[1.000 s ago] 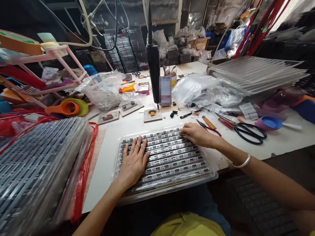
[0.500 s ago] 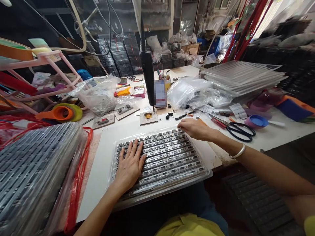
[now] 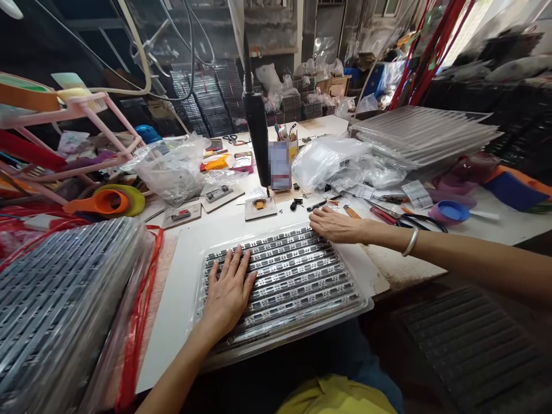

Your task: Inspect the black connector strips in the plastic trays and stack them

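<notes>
A clear plastic tray lies on the white board in front of me, filled with rows of small dark and silvery metal parts. My left hand rests flat on the rows at the tray's left side, its fingers spread and holding nothing. At the far right corner of the tray is my right hand, palm down. Its fingers are bent and close together over the end of the topmost row. What they grip, if anything, is hidden beneath them.
A tall stack of filled trays with red strapping stands at left. A black hanging tool points down above a small block. Scissors, a blue cup and plastic bags lie beyond the tray.
My right forearm has swung up and farther over the table, now covering part of the scissors. The right fingers have settled lower over the tray corner. The left hand stays put.
</notes>
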The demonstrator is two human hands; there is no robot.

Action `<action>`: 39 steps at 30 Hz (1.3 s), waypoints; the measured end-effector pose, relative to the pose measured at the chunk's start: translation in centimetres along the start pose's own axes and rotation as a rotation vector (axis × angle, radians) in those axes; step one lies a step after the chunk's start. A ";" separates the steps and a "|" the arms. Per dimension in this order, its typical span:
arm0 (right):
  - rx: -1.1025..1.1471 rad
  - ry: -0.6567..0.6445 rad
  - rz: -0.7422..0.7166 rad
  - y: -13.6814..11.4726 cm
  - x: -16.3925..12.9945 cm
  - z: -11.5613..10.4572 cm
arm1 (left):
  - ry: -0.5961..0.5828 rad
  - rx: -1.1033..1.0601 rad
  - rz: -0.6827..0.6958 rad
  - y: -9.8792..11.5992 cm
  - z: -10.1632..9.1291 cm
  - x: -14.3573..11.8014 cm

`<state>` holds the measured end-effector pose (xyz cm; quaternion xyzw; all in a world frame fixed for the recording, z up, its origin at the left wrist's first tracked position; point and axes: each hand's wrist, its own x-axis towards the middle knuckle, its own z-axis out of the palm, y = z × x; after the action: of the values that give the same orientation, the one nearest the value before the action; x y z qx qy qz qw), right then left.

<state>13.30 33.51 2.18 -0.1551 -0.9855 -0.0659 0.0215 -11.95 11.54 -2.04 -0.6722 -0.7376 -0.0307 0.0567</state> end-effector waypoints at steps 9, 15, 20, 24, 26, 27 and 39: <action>0.106 0.088 0.127 0.1 -0.1 -2.0 | 0.030 -0.013 0.011 -0.1 0.2 0.0; 0.207 0.232 0.303 -5.2 -0.3 2.2 | 0.022 0.011 -0.004 0.1 0.1 0.0; 0.243 0.195 0.300 -3.9 -1.3 1.3 | 0.003 0.023 -0.002 0.1 0.1 -0.1; 0.286 0.059 0.152 -2.7 -3.0 -0.7 | 0.003 0.017 -0.004 0.2 0.0 0.0; 0.264 0.028 0.088 -3.0 -3.4 -1.2 | 0.000 0.006 -0.016 0.3 -0.2 0.1; 0.230 0.020 0.060 -3.3 -3.4 -1.3 | -0.008 -0.001 -0.023 0.4 -0.3 0.0; -0.176 0.080 0.013 -4.9 -3.9 1.8 | -0.047 -0.308 -0.070 0.0 -1.3 0.0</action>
<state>15.48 27.96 -0.49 -0.1599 -0.9732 -0.1581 0.0475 -11.89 11.35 -0.79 -0.6475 -0.7481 -0.1297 -0.0653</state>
